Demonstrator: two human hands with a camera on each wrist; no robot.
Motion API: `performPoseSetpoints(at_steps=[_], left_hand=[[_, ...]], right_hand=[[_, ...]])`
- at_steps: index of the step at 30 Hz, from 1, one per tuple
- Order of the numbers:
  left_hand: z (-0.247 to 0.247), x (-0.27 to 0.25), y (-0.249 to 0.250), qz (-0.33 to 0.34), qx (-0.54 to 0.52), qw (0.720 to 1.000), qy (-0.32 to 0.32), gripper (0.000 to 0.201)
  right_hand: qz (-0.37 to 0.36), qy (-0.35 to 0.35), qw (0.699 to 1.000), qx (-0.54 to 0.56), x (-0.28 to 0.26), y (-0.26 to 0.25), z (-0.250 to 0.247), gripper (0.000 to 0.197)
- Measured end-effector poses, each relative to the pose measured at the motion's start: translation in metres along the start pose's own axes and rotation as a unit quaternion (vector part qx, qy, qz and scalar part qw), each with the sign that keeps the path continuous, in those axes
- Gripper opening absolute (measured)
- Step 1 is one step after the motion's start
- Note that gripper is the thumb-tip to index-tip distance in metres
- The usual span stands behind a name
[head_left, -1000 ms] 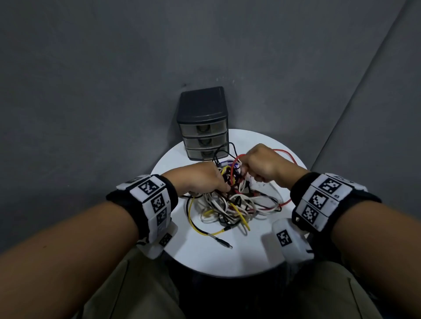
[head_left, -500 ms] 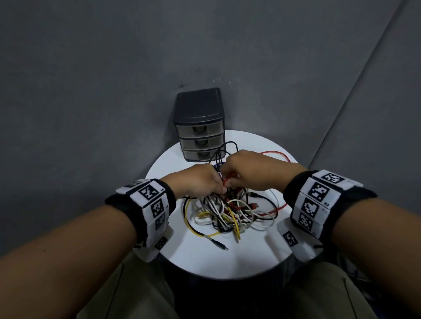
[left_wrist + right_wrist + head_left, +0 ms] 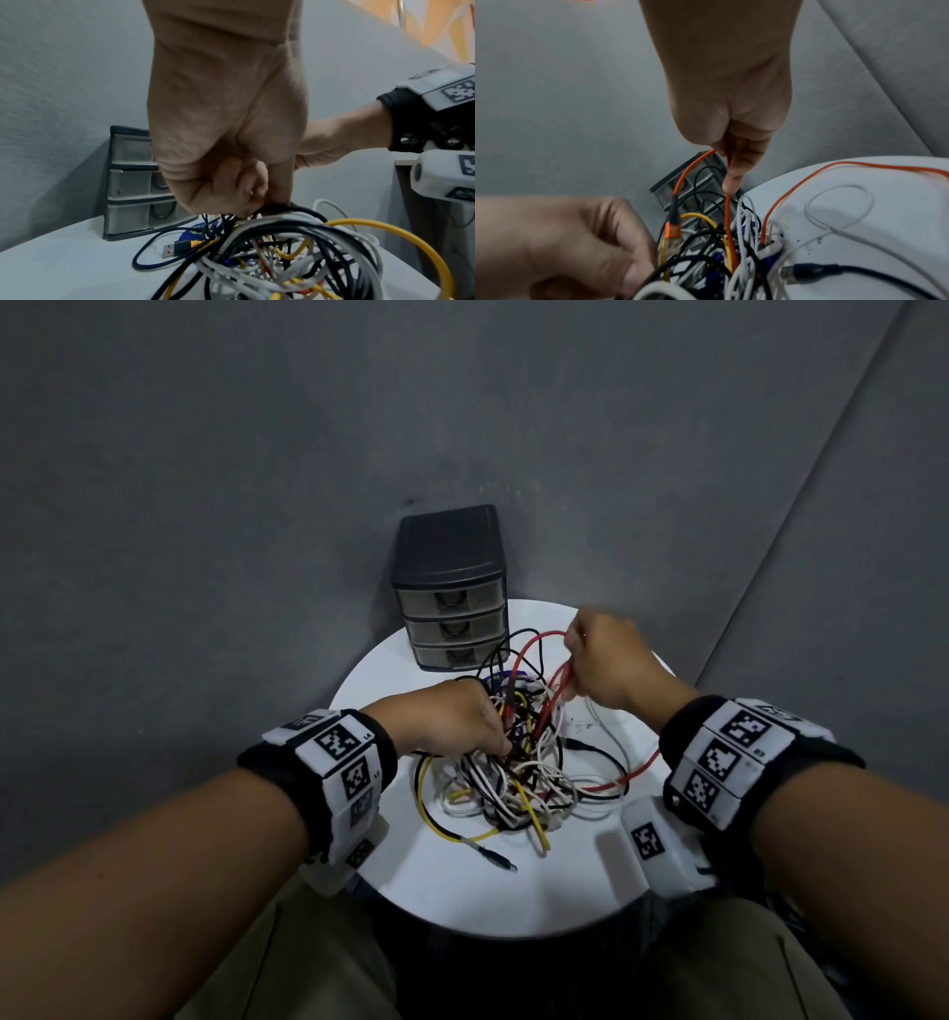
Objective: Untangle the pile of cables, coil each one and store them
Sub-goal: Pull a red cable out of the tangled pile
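Both hands work at the pile of cables [image 3: 513, 778] on the round white desk [image 3: 462, 891]. Left hand [image 3: 452, 721] presses down on the near-left side of the pile, its fingers curled around several black and white strands. Right hand [image 3: 606, 665] is raised above the far side, pinching a loop of the red cable [image 3: 557, 685], which trails back into the tangle and round the desk's right edge. Behind the pile, at the desk's far rim, stands a dark drawer box [image 3: 452, 588] with three shut drawers.
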State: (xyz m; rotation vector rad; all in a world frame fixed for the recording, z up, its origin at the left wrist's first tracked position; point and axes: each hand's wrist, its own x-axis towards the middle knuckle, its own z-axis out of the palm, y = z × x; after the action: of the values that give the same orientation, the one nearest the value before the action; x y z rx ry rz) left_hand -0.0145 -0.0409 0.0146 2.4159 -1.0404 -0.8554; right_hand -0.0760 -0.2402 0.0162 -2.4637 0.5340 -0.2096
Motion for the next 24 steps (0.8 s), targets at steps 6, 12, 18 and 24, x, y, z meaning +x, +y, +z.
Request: performPoseSetpoints(at_steps=[6, 12, 18, 24], left_hand=[[-0.006, 0.003, 0.005, 0.009, 0.019, 1.0, 0.022, 0.017], [-0.01, 0.009, 0.015, 0.047, -0.014, 0.988, 0.149, 0.025], [-0.02, 0.014, 0.019, 0.084, -0.066, 0.967, 0.233, 0.021], [-0.024, 0.023, 0.019, 0.163, -0.109, 0.95, 0.241, 0.038]], right_hand=[[0.083, -0.023, 0.979, 0.187, -0.002, 0.003, -0.001, 0.01], [0.094, -0.044, 0.943, 0.317, -0.011, 0.0, 0.001, 0.011], [0.08, -0.082, 0.941, 0.317, -0.019, 0.0, 0.0, 0.016], [0.063, -0.097, 0.952, 0.282, -0.025, 0.003, 0.002, 0.015]])
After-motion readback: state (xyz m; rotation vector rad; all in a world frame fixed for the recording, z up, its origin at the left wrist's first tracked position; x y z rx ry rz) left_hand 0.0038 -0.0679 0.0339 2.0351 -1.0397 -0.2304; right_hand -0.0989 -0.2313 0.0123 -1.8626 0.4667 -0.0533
